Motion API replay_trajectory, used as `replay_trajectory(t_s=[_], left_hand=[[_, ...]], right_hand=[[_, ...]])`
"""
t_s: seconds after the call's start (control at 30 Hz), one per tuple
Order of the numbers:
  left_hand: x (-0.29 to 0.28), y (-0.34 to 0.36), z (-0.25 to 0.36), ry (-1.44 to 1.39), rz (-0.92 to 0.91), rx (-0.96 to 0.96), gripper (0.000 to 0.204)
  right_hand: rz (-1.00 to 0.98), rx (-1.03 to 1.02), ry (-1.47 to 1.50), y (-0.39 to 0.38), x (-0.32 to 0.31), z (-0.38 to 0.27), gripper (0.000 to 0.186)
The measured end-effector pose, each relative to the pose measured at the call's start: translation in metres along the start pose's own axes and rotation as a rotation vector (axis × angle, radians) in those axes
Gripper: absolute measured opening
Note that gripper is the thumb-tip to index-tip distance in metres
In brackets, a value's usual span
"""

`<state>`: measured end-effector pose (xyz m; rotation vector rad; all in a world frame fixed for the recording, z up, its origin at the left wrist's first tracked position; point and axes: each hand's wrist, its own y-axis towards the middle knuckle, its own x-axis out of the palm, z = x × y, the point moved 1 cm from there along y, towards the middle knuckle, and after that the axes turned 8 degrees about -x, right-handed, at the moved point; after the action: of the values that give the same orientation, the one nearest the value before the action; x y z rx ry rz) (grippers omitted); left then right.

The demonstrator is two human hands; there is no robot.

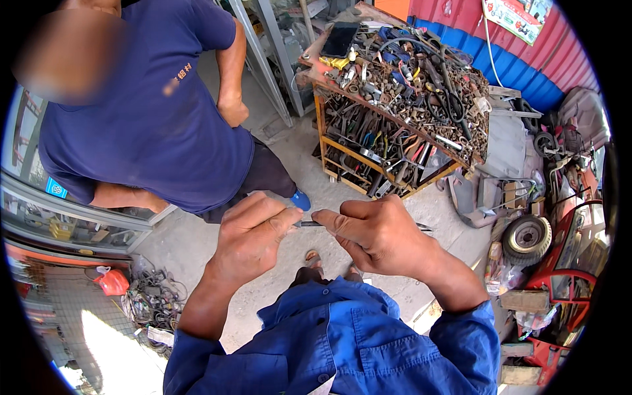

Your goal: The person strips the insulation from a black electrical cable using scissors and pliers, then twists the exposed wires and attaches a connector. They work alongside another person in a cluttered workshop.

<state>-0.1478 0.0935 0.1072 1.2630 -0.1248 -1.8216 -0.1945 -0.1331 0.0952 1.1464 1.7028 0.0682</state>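
Both of my hands hold a slender dark rod-like tool (308,224) level in front of my body; its pointed tip (425,228) sticks out past the right hand. My left hand (251,234) pinches the left part between thumb and fingers. My right hand (375,234) is closed round the tool a short way to the right, thumb along it. I cannot make out exactly what kind of tool it is, as my fingers cover much of it.
A co-worker in a navy shirt (151,131) stands at front left. Ahead is a cluttered workbench (441,176) heaped with tools and parts. A wheel (526,240) and red vehicle parts lie at right; cables (151,303) and a red bag (112,281) at lower left, beside glass cabinets.
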Motion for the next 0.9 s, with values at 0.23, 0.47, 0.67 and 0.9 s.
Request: replay_trajectory(t_s=[0.23, 0.47, 0.67, 0.9], left_hand=[[-0.001, 0.004, 0.0, -0.079, -0.085, -0.12, 0.036], [0.006, 0.006, 0.0, -0.078, -0.019, -0.113, 0.03], [0.02, 0.0, -0.003, -0.077, 0.098, -0.093, 0.03], [0.03, -0.002, -0.01, -0.131, 0.128, -0.087, 0.031]], right_hand=[[0.029, 0.012, -0.044, -0.003, 0.004, 0.0, 0.042], [0.191, 0.094, 0.35, -0.002, 0.011, 0.01, 0.025], [0.226, 0.19, 0.606, -0.007, 0.02, 0.019, 0.019], [0.14, 0.312, 0.737, -0.012, 0.024, 0.029, 0.021]])
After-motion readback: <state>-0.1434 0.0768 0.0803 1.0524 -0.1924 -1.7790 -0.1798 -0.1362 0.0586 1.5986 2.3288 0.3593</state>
